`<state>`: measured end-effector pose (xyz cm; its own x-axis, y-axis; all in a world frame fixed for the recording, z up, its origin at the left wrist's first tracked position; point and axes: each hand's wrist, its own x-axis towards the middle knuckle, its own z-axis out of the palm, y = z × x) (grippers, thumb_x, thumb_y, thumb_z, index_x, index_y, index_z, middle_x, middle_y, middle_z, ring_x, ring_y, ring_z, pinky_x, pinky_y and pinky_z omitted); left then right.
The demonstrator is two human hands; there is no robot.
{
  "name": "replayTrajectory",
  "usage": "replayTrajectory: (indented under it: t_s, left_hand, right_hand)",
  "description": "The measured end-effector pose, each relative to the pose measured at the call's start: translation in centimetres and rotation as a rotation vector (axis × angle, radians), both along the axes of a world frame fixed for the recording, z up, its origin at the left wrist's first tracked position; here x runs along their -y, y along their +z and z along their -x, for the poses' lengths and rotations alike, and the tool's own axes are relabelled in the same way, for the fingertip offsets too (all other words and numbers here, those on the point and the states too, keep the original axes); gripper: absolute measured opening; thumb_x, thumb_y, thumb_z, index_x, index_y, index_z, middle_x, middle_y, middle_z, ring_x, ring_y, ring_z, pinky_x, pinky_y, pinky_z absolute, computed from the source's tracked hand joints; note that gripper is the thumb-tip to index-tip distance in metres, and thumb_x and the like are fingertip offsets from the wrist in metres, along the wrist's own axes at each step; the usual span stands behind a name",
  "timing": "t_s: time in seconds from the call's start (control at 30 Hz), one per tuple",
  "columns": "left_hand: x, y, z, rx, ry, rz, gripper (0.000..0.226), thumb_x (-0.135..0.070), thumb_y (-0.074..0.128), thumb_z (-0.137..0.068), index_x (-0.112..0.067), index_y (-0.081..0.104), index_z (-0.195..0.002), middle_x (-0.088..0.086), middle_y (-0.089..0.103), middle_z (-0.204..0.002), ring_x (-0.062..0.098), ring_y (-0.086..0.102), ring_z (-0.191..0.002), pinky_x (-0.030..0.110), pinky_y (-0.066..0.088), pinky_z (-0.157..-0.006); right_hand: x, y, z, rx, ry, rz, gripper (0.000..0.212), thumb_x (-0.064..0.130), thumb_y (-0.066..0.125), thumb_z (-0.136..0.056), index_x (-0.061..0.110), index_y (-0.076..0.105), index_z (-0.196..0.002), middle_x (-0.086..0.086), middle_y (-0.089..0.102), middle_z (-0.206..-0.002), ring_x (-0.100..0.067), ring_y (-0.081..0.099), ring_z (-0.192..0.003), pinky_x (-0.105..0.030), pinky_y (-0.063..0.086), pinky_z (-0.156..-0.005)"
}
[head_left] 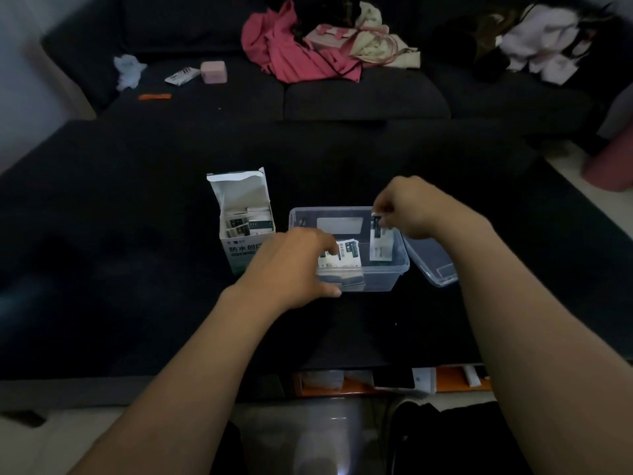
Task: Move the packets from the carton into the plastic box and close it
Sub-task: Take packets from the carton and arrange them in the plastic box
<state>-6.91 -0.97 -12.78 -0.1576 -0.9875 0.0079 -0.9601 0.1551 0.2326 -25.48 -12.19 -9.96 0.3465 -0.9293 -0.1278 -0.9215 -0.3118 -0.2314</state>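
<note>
A white carton (245, 231) stands open on the black table, flap up, with several packets (248, 221) inside. Right of it sits the clear plastic box (394, 272), open. My left hand (291, 269) rests over the box's left front corner, fingers on a bunch of packets (346, 255) inside the box. My right hand (411, 207) hovers over the box's right side, pinching an upright packet (382, 243) by its top edge. The clear lid (433, 262) lies tilted against the box's right side.
The black table (137, 269) reaches toward a dark sofa (342, 97) carrying pink clothing (294, 53), a pink case (213, 72) and other loose items. Below the table's near edge, a shelf holds an orange item (452, 378) and a phone (394, 378).
</note>
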Motion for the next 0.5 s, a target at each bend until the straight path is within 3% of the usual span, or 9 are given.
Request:
replayTrajectory:
  t_s: [0.17, 0.37, 0.5]
  left_hand:
    - [0.2, -0.3, 0.0, 0.043, 0.025, -0.006, 0.052, -0.05, 0.08, -0.08, -0.033, 0.065, -0.127, -0.002, 0.066, -0.129, 0.025, 0.063, -0.116, 0.039, 0.053, -0.093]
    - [0.5, -0.4, -0.1, 0.042, 0.052, -0.01, 0.029, -0.052, 0.078, -0.082, -0.025, 0.073, -0.091, -0.003, 0.069, -0.095, 0.02, 0.065, -0.09, 0.032, 0.044, -0.069]
    - [0.5, -0.6, -0.2, 0.022, 0.039, -0.005, 0.027, -0.051, 0.076, -0.084, -0.026, 0.073, -0.093, -0.002, 0.069, -0.098, 0.021, 0.065, -0.091, 0.038, 0.054, -0.077]
  right_hand:
    - [-0.4, -1.3, -1.2, -0.123, -0.016, -0.057, 0.015, 0.015, 0.07, -0.089, 0.024, 0.073, -0.1, -0.002, 0.069, -0.107, -0.025, 0.066, -0.097, -0.039, 0.054, -0.082]
    - [-0.9, -2.2, -1.9, -0.221, -0.014, 0.088, 0.023, 0.017, 0.07, -0.087, 0.018, 0.066, -0.11, -0.007, 0.065, -0.107, -0.027, 0.062, -0.089, -0.037, 0.045, -0.07]
    - [-0.9, -2.5, -2.0, -0.233, -0.014, 0.119, 0.023, 0.018, 0.072, -0.085, 0.02, 0.068, -0.108, -0.005, 0.067, -0.106, -0.027, 0.064, -0.092, -0.036, 0.045, -0.07]
